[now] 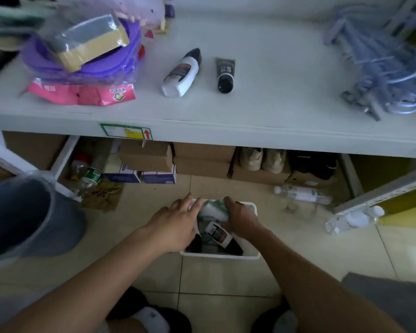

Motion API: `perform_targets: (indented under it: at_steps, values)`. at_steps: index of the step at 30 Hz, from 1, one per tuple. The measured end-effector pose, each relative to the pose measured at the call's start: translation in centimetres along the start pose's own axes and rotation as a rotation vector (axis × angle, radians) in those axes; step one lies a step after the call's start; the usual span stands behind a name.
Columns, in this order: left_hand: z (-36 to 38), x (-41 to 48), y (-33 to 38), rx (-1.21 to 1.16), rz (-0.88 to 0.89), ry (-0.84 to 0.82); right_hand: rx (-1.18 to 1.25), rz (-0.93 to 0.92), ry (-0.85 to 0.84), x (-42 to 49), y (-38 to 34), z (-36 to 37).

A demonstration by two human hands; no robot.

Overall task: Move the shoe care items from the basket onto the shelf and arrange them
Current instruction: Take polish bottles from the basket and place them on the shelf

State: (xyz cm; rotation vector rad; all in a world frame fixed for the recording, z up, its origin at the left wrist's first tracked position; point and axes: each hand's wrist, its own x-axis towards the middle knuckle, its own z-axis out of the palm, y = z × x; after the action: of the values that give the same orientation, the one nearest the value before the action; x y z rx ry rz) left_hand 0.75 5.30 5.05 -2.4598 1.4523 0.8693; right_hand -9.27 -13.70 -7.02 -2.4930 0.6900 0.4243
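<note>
I see left grip (175,224) spread flat on white basket (221,256) rim | right grip (241,218) curled round green-white brush (214,209) | white bottle (180,73), black tube (225,75) lying on shelf (274,87)

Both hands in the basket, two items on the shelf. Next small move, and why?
Probably lift the brush out with the right hand and lay it on the shelf beside the dark tube. That hand seems curled on the brush at the far end of the basket; the left hand lies flat at the rim; the white bottle and tube already lie there.
</note>
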Motion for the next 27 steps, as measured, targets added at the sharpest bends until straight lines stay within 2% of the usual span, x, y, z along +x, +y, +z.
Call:
perform_targets:
  at_steps: [3,6,8,13,15,19,27]
  values:
    - [-1.9,-1.2,0.3,0.092,-0.011,0.010,-0.005,-0.074,0.004,-2.1,-1.5,-5.1]
    - [-4.8,-2.9,0.9,0.060,0.021,0.089,-0.126,-0.136,0.064,-4.8,-3.0,-10.6]
    - [-7.2,-4.5,1.5,0.016,0.062,0.206,-0.195,-0.170,0.122,-6.9,-4.4,-14.1]
    - [-12.6,-6.8,2.6,-0.079,0.200,0.676,-0.281,-0.252,0.252,-11.2,-7.5,-21.4]
    - [-14.1,-6.8,3.0,-0.082,0.220,0.756,-0.298,-0.246,0.316,-12.1,-8.1,-24.0]
    - [-16.0,-6.1,3.2,-0.002,0.159,0.777,-0.334,-0.199,0.435,-11.8,-8.0,-28.6]
    - [-18.6,-3.3,1.2,0.151,0.095,0.680,-0.313,-0.049,0.477,-4.6,-4.6,-33.2]
